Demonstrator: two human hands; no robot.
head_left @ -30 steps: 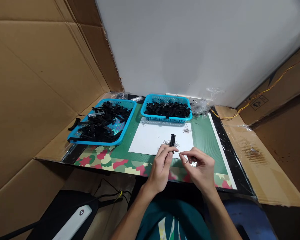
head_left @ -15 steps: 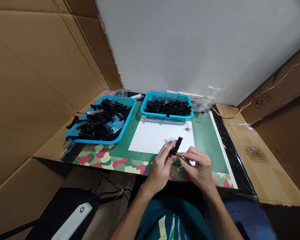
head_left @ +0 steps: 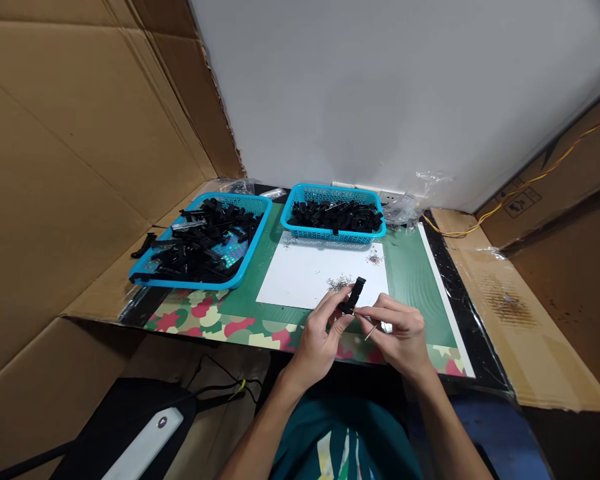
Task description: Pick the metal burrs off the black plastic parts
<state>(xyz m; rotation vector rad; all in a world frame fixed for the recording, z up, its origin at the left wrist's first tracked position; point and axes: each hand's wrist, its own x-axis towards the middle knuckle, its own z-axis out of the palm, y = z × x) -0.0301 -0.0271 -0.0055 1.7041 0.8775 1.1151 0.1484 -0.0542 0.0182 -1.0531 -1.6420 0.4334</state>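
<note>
Near the table's front edge, my left hand (head_left: 321,337) grips a black plastic part (head_left: 357,291), whose long arm points up and away from me. My right hand (head_left: 397,330) is closed, with a thin metal rod (head_left: 371,331) sticking out between its fingers. Its thumb and forefinger tips meet at the lower end of the black part. Whatever tiny piece they pinch there is too small to make out. Just beyond my left fingers, a pile of small wire springs (head_left: 339,283) lies on a white sheet (head_left: 290,280).
A blue basket (head_left: 240,273) of black parts stands at the left, and a second blue basket (head_left: 334,233) of black parts at the back. Another small pile of metal pieces (head_left: 375,258) is on the sheet. Clear plastic bags (head_left: 405,208) lie by the wall; cardboard (head_left: 545,333) flanks the table.
Both hands stay together at the black part, which has tilted very slightly. The metal rod in my right hand has shifted a little to the right.
</note>
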